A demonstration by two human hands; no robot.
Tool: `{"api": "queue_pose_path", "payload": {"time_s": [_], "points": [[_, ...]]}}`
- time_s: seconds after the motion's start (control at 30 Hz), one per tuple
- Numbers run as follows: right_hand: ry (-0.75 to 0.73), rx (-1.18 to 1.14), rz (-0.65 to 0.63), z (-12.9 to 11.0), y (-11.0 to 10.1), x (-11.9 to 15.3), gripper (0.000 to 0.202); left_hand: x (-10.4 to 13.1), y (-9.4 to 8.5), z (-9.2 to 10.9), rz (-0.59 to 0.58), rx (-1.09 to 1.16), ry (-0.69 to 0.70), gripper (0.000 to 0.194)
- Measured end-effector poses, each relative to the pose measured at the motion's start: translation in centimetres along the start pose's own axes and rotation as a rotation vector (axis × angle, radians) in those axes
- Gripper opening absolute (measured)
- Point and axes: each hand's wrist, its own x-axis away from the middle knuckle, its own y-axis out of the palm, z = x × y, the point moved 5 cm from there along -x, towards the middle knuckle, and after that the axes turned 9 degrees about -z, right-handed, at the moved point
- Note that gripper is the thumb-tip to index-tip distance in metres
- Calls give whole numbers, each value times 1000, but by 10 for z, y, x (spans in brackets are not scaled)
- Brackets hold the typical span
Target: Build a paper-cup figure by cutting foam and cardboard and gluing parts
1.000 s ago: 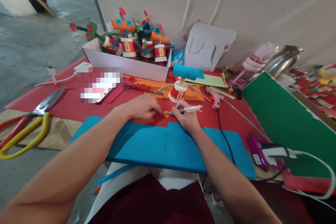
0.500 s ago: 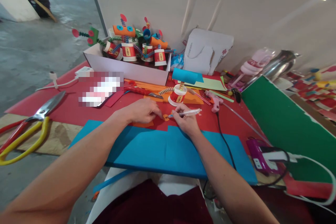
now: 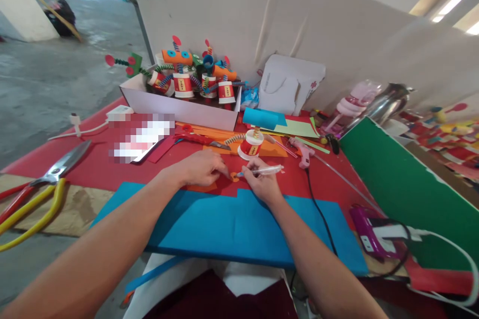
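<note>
A pen with a clear barrel (image 3: 272,170) is pinched in my right hand (image 3: 262,183), its tip on a small orange paper circle (image 3: 234,176). From the other side, my left hand (image 3: 204,168) holds the circle's edge down with a fingertip, its other fingers curled. Orange paper (image 3: 202,187) shows partly under the left hand. Just beyond my hands stands a red and white paper cup (image 3: 250,146) with a coiled paper arm (image 3: 235,138) and a blue paper roll (image 3: 261,118) above it. Red-handled scissors (image 3: 202,141) lie past my left hand.
Large shears (image 3: 56,172) lie at the left, near a phone (image 3: 144,142). A white box (image 3: 179,107) of cup figures stands behind. To the right are a pink glue gun (image 3: 304,153) with a black cord, a purple power strip (image 3: 368,234) and a green board (image 3: 411,189). Blue paper (image 3: 232,229) covers the front edge.
The view has tipped up slightly, so the table things sit lower in the picture. Both hands keep nearly the same place around the orange circle, with the pen at it.
</note>
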Motion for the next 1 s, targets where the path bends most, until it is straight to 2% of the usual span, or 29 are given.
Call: {"api": "queue_pose_path", "payload": {"time_s": [1.0], "points": [[18, 26, -40, 0, -1, 0, 22, -1, 5, -6, 41, 11, 10, 44]]}}
